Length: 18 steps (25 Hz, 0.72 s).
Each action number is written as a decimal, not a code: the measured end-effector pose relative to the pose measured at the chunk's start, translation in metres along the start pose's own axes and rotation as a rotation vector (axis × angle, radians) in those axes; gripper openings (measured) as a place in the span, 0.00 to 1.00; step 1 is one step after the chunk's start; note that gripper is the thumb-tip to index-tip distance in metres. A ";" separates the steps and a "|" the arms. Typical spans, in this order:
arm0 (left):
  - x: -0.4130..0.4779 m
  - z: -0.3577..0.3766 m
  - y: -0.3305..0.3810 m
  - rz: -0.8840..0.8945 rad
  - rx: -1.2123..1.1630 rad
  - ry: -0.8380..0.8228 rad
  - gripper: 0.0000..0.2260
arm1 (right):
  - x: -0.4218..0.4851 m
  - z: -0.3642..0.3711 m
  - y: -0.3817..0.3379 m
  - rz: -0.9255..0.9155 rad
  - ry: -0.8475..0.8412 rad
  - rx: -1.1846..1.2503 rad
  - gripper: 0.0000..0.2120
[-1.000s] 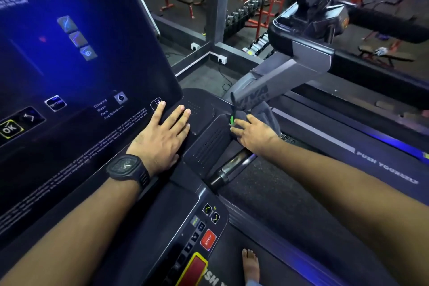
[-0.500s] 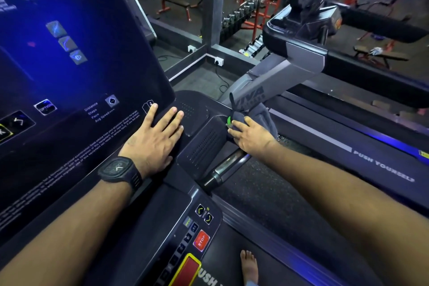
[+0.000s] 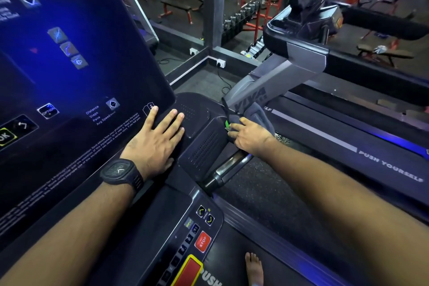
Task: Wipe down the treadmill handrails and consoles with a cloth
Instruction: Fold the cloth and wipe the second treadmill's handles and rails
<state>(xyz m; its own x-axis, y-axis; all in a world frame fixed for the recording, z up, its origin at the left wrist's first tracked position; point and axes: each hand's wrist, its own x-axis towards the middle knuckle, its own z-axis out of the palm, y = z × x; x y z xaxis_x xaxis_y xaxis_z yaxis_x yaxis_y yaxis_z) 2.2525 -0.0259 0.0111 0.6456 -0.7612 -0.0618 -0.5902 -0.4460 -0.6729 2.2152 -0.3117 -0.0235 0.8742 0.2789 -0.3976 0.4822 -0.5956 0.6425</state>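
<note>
Nearest me, a bare foot (image 3: 254, 267) stands on the belt, just right of the red stop button (image 3: 202, 241). Both forearms reach forward from the bottom corners.

My left hand (image 3: 154, 144), with a black watch (image 3: 121, 172) at the wrist, lies palm down on the lower right edge of the console (image 3: 69, 65). Its fingers are straight, slightly spread and holding nothing, so I read it as a brace.

A little farther and to the right, my right hand (image 3: 249, 137) is on the grey cloth (image 3: 260, 115). It presses the cloth against the top of the right handrail (image 3: 228, 167), where the rail meets the console housing. The fingers look fairly straight and point left, with the thumb on the far side. I see them pressing, not wrapped round the cloth. Most of the cloth bunches beyond the knuckles, beside a small green tag (image 3: 227, 124).

To do this step well, I'd keep the palm flat and the wrist low, so the cloth stays between skin and rail. I'd draw it toward me along the shiny bar in one stroke, then fold it into the joint, where grime likely collects. The left hand should stay off the lit icons.

Farther right sits the neighbouring treadmill (image 3: 348, 141).
</note>
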 end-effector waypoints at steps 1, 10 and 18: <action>0.000 -0.001 -0.001 0.003 0.001 -0.008 0.37 | 0.005 -0.001 -0.003 0.055 0.037 0.076 0.20; 0.001 -0.001 -0.001 0.004 -0.044 0.002 0.38 | 0.019 -0.002 -0.005 0.245 0.209 0.583 0.31; 0.000 0.001 -0.001 0.012 -0.052 0.018 0.38 | 0.054 -0.004 -0.006 0.442 0.421 0.911 0.29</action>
<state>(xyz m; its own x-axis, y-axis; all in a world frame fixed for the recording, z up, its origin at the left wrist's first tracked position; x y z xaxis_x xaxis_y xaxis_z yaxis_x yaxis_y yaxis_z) 2.2540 -0.0249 0.0114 0.6298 -0.7747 -0.0558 -0.6225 -0.4605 -0.6327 2.2596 -0.2896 -0.0460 0.9926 0.0352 0.1158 0.0492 -0.9915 -0.1204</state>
